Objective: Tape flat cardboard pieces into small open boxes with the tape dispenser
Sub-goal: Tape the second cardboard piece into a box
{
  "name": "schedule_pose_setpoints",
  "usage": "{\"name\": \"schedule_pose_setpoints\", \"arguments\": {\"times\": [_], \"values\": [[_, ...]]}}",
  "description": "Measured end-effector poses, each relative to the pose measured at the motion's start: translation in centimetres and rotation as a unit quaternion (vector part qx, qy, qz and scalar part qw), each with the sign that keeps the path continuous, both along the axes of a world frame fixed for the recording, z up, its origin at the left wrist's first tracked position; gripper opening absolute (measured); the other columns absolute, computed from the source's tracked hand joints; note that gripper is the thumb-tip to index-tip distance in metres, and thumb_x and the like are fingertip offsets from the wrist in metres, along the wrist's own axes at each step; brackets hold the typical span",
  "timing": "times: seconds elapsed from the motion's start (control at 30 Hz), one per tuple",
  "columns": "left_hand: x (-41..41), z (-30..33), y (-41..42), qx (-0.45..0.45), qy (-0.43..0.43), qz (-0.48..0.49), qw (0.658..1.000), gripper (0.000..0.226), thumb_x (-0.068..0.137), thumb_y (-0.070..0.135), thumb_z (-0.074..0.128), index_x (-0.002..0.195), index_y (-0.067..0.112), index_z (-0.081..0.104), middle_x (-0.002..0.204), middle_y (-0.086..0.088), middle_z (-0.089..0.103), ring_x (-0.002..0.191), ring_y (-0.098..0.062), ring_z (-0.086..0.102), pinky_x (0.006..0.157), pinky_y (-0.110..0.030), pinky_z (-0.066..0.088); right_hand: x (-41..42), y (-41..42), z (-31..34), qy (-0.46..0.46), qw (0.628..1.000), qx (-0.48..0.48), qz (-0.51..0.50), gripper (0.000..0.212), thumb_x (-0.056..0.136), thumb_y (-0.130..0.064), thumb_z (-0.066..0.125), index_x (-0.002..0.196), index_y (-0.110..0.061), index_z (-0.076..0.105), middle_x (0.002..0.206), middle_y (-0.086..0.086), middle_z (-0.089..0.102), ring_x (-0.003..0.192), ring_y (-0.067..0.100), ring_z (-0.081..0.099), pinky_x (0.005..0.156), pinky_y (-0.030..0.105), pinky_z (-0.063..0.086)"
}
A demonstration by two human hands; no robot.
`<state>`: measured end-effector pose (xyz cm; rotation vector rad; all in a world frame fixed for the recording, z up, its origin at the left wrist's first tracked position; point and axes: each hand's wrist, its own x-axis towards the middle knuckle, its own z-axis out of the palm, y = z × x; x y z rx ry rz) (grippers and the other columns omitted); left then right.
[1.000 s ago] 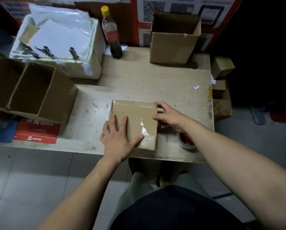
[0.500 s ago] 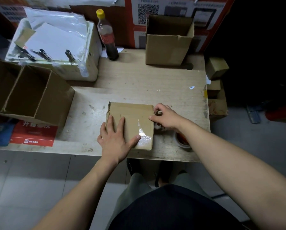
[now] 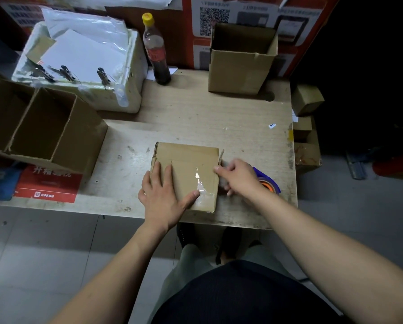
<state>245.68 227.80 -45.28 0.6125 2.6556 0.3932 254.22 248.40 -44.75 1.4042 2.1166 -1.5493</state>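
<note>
Your left hand [image 3: 162,197] presses flat on the smooth taped cardboard box [image 3: 186,174]; your right hand [image 3: 239,177] pinches its right edge.

From my feed: both forearms bare to the frame's edge, no sleeves, watch or rings showing on the left hand [image 3: 163,202] or right hand [image 3: 239,177]; a dark top, grey-green trousers and dark shoes below.

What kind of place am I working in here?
Probably a small packing or shipping corner: open cardboard boxes on a worn table, a tape dispenser beside the box being taped, and QR-code posters behind.
</note>
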Motion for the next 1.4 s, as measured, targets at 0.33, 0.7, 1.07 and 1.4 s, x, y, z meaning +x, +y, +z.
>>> {"name": "schedule_pose_setpoints", "arguments": {"times": [0.33, 0.7, 1.07, 1.4], "values": [[0.0, -0.6, 0.0, 0.015, 0.018, -0.003, 1.000, 0.111, 0.071, 0.091, 0.052, 0.155, 0.023, 0.026, 0.169, -0.010, 0.006, 0.149, -0.035, 0.014, 0.108, -0.062, 0.029, -1.3, 1.4, 0.1, -0.052, 0.973, 0.061, 0.216, 0.045, 0.096, -0.044, 0.067, 0.070, -0.010, 0.053, 0.069, 0.004, 0.045, 0.063, 0.018, 0.041, 0.055, 0.032, 0.027], [-0.1, -0.6, 0.3, 0.031, 0.017, 0.018, 0.999, 0.110, 0.072, 0.089, 0.055, 0.154, 0.021, 0.028, 0.168, -0.011, 0.009, 0.149, -0.035, 0.014, 0.109, -0.063, 0.027, -2.0, 1.2, -0.4, 0.029, 0.990, 0.040, 0.132, 0.050, 0.099, -0.034, 0.066, 0.061, -0.019, 0.038, 0.059, -0.006, 0.035, 0.056, 0.013, 0.032, 0.053, 0.032, 0.024], [0.0, -0.7, 0.3, 0.029, 0.024, 0.021, 0.999, 0.109, 0.072, 0.089, 0.052, 0.153, 0.019, 0.032, 0.168, -0.011, 0.010, 0.150, -0.036, 0.015, 0.109, -0.063, 0.029, 1.3, -0.9, -1.2, 0.041, 0.986, 0.044, 0.155, 0.048, 0.094, -0.046, 0.070, 0.062, -0.017, 0.049, 0.056, -0.004, 0.042, 0.053, 0.011, 0.036, 0.050, 0.029, 0.028], [0.1, -0.4, 0.3, 0.020, 0.022, 0.016, 0.999, 0.108, 0.072, 0.088, 0.055, 0.152, 0.019, 0.033, 0.168, -0.013, 0.011, 0.149, -0.038, 0.016, 0.108, -0.065, 0.029, 3.2, 0.0, 0.5, 0.026, 0.975, 0.065, 0.212, 0.023, 0.105, -0.026, 0.052, 0.084, -0.018, 0.058, 0.078, -0.001, 0.062, 0.069, 0.012, 0.061, 0.064, 0.031, 0.048]]}}
